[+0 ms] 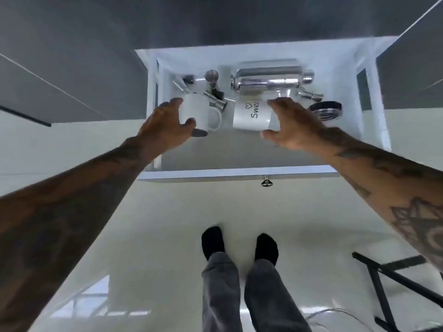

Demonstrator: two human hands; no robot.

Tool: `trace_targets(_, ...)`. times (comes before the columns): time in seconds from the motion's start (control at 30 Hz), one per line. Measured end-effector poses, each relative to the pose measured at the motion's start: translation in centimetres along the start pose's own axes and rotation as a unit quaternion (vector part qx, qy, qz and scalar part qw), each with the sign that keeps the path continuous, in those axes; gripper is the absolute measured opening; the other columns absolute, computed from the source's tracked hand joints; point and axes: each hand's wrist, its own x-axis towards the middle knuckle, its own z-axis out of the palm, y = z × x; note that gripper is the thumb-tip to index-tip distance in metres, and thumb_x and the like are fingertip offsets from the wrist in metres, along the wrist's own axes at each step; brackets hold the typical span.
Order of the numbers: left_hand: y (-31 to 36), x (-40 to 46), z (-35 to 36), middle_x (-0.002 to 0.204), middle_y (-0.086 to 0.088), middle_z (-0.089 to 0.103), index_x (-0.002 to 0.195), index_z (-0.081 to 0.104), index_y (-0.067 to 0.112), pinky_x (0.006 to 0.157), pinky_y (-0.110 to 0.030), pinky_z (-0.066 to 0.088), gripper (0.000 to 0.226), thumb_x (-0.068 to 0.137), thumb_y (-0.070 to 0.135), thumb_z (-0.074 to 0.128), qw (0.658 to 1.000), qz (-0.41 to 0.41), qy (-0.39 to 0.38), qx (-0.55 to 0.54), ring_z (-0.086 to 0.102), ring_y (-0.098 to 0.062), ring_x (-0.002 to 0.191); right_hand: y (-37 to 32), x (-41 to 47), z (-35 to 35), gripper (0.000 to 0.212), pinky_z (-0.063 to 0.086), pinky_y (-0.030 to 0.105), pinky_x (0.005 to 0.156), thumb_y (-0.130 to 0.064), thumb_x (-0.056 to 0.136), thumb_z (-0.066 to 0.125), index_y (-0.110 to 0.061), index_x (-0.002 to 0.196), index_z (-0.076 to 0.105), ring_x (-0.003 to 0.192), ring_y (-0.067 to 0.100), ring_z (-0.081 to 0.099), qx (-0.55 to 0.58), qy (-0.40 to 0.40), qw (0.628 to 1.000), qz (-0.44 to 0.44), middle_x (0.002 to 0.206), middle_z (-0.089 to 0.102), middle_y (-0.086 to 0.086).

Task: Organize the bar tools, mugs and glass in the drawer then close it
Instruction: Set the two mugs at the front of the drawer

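Observation:
A white drawer (239,173) stands pulled out in front of me. My left hand (165,121) grips a plain white mug (203,111) lying on its side in the drawer's left half. Beside it, my right hand (292,125) wraps around a second white mug (251,113) with black lettering and a small heart. Behind the mugs a shiny cocktail shaker (271,80) lies across the back. Steel jiggers and small bar tools (213,92) crowd the back left. Another jigger (309,94) lies right of the shaker, and a glass (326,110) rests on its side at the right.
The drawer's metal knob (265,182) points toward me. Grey cabinet fronts flank the drawer on both sides. My feet (239,245) stand on a glossy pale floor. A black metal frame (388,283) sits at the lower right.

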Motion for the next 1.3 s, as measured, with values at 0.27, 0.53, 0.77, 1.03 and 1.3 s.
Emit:
trace_targets(0.27, -1.5, 11.6, 5.6, 0.136, -0.009, 0.050, 0.144, 0.032, 0.017, 0.088, -0.035, 0.047, 0.104, 0.062, 0.072, 0.065, 0.996, -0.072, -0.047, -0.005, 0.052, -0.032, 0.120, 1.8, 7.7, 6.4, 0.100, 0.043, 0.044, 0.091, -0.044, 0.065, 0.083, -0.016, 0.144, 0.029, 0.125, 0.034, 0.039, -0.062, 0.046, 0.997, -0.003, 0.138, 0.041, 0.015)
trace_targets(0.53, -2.0, 10.6, 5.3, 0.120, 0.001, 0.048, 0.137, 0.035, 0.020, 0.088, -0.033, 0.048, 0.099, 0.054, 0.049, 0.079, 0.992, -0.075, 0.012, -0.098, 0.049, -0.021, 0.110, 1.9, 6.2, 5.5, 0.099, 0.037, 0.027, 0.084, -0.039, 0.053, 0.089, -0.018, 0.138, 0.042, 0.108, 0.030, 0.051, 0.024, 0.047, 0.998, -0.020, 0.125, 0.044, 0.013)
trace_targets(0.77, -3.5, 2.8, 5.4, 0.130, -0.003, 0.045, 0.140, 0.037, 0.023, 0.085, -0.027, 0.047, 0.104, 0.052, 0.048, 0.083, 0.989, -0.047, 0.085, -0.112, 0.051, -0.018, 0.109, -2.3, 3.2, 3.6, 0.098, 0.048, 0.033, 0.075, -0.030, 0.051, 0.089, -0.024, 0.134, 0.037, 0.095, 0.027, 0.053, -0.066, -0.039, 0.989, -0.123, 0.126, 0.041, 0.001)
trace_targets(1.03, -2.8, 0.6, 6.4, 0.119, -0.015, 0.042, 0.123, 0.038, 0.008, 0.077, -0.031, 0.047, 0.097, 0.052, 0.055, 0.086, 0.990, -0.100, 0.098, -0.002, 0.053, -0.029, 0.099, -6.6, 4.3, 6.0, 0.090, 0.053, 0.037, 0.080, -0.008, 0.062, 0.085, -0.016, 0.135, 0.032, 0.106, 0.021, 0.041, -0.131, -0.102, 0.961, -0.220, 0.130, 0.039, 0.001)
trace_targets(1.3, -2.8, -0.4, 5.6, 0.123, -0.014, 0.048, 0.128, 0.037, 0.008, 0.083, -0.041, 0.051, 0.099, 0.063, 0.079, 0.061, 0.986, -0.121, 0.043, 0.110, 0.058, -0.032, 0.108, -5.3, 4.6, 7.2, 0.101, 0.055, 0.036, 0.081, -0.019, 0.060, 0.089, -0.019, 0.141, 0.029, 0.109, 0.022, 0.044, -0.116, -0.046, 0.949, -0.289, 0.140, 0.036, 0.000)
